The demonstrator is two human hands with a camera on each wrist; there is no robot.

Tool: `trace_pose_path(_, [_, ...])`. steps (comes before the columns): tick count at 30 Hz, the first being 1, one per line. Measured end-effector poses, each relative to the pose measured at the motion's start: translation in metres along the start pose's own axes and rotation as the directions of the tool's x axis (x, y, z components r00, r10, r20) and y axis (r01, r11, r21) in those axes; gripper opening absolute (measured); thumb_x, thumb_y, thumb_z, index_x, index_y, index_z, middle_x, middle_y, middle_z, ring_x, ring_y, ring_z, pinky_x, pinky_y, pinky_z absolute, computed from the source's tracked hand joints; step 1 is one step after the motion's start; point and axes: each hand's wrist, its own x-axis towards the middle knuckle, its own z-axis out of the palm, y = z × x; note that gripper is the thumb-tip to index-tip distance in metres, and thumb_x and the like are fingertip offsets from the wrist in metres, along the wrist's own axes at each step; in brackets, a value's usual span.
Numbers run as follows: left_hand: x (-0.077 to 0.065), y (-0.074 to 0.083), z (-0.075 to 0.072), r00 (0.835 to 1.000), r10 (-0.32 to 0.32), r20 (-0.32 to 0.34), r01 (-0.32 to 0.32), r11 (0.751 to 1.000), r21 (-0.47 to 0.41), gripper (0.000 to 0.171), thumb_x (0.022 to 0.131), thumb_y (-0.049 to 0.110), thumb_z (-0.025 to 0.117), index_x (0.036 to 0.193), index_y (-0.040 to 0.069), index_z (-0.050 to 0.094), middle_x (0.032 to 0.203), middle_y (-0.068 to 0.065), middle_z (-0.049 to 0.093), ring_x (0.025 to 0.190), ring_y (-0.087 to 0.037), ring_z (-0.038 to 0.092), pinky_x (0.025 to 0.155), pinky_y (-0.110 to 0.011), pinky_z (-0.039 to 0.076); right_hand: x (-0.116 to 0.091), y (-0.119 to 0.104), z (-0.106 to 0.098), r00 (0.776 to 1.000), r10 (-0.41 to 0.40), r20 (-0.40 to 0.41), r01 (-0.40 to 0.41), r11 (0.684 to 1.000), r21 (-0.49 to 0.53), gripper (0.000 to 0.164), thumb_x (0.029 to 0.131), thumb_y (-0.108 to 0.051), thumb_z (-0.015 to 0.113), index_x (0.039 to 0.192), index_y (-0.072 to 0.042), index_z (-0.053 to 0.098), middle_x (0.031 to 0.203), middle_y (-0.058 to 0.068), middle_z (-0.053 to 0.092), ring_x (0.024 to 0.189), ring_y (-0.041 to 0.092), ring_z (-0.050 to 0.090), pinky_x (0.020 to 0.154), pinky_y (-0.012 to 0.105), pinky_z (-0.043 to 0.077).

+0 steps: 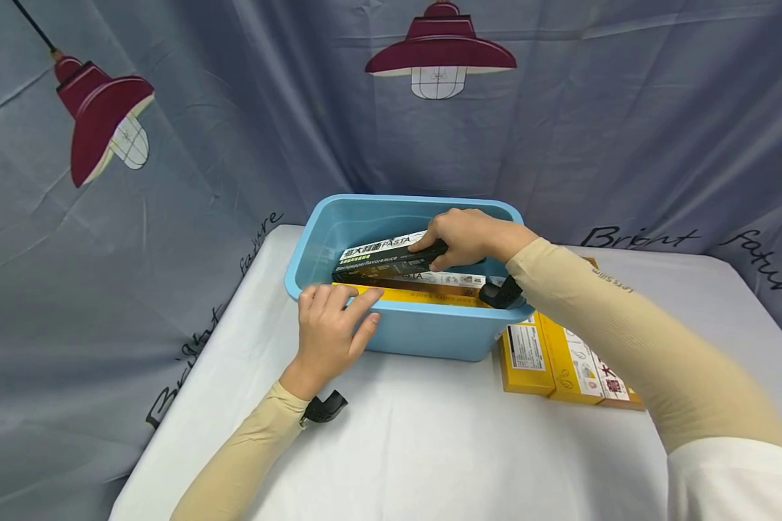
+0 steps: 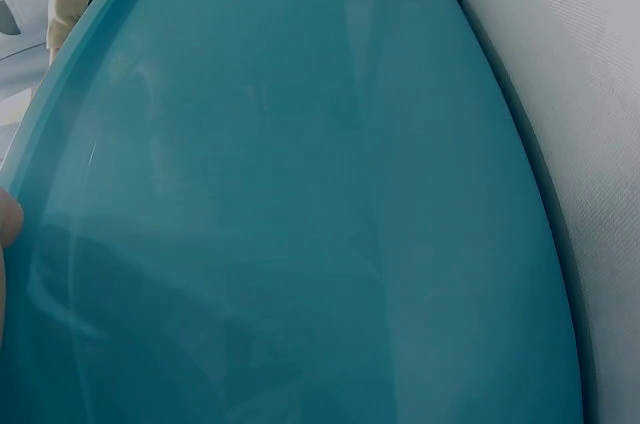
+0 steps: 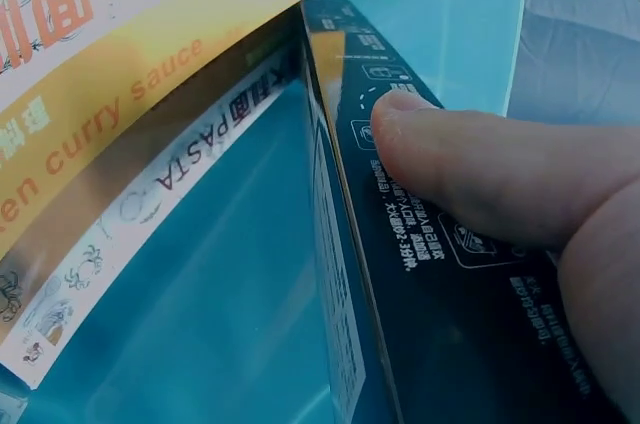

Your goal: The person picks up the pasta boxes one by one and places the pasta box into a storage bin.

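My right hand reaches into a blue plastic bin and grips a black pasta box lettered black pepper flavor sauce. That box lies slanted inside the bin, a white PASTA strip along its upper edge. In the right wrist view, my thumb presses on the printed dark face. A yellow pasta box, lettered curry sauce, lies along the near wall inside. My left hand holds the bin's near rim at the left, fingers over it and thumb outside. The bin's outer wall fills the left wrist view.
Several yellow boxes lie side by side on the white-covered table, right of the bin and partly under my right forearm. A grey curtain with printed lamps hangs behind and to the left.
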Motion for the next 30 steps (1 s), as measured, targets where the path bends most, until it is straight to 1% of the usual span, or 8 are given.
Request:
trace_pose_path(8, [0.001, 0.001, 0.0, 1.0, -0.001, -0.004, 0.001, 1.0, -0.004, 0.042, 0.108, 0.043, 0.042, 0.111, 0.017, 0.075, 0.09, -0.008, 0.064, 0.083, -0.03, 0.055, 0.084, -0.05, 0.038, 0.0, 0.008, 0.008, 1.0, -0.005, -0.01, 0.006, 0.999, 0.036, 0.053, 0.089, -0.021, 0.079, 0.139, -0.025, 0.064, 0.143, 0.01, 0.063, 0.135, 0.033, 0.056, 0.104, 0.052, 0.051])
trace_pose_path(17, [0.0, 0.001, 0.001, 1.0, -0.001, -0.003, 0.001, 1.0, -0.004, 0.039, 0.108, 0.042, 0.043, 0.112, 0.019, 0.075, 0.09, -0.008, 0.065, 0.082, -0.03, 0.055, 0.084, -0.049, 0.037, 0.001, 0.018, 0.017, 1.0, 0.002, -0.009, -0.001, 0.995, 0.103, 0.055, 0.087, -0.014, 0.081, 0.139, -0.022, 0.065, 0.144, 0.012, 0.061, 0.138, 0.035, 0.054, 0.105, 0.051, 0.051])
trace_pose_path(30, [-0.002, -0.003, 0.003, 1.0, 0.002, -0.002, -0.002, 1.0, -0.012, 0.041, 0.108, 0.043, 0.042, 0.112, 0.018, 0.075, 0.09, -0.008, 0.064, 0.084, -0.03, 0.055, 0.084, -0.049, 0.037, 0.005, 0.018, 0.022, 1.0, 0.023, 0.0, -0.022, 0.997, 0.079, 0.058, 0.085, -0.012, 0.082, 0.139, -0.022, 0.064, 0.146, 0.013, 0.059, 0.14, 0.036, 0.052, 0.105, 0.051, 0.051])
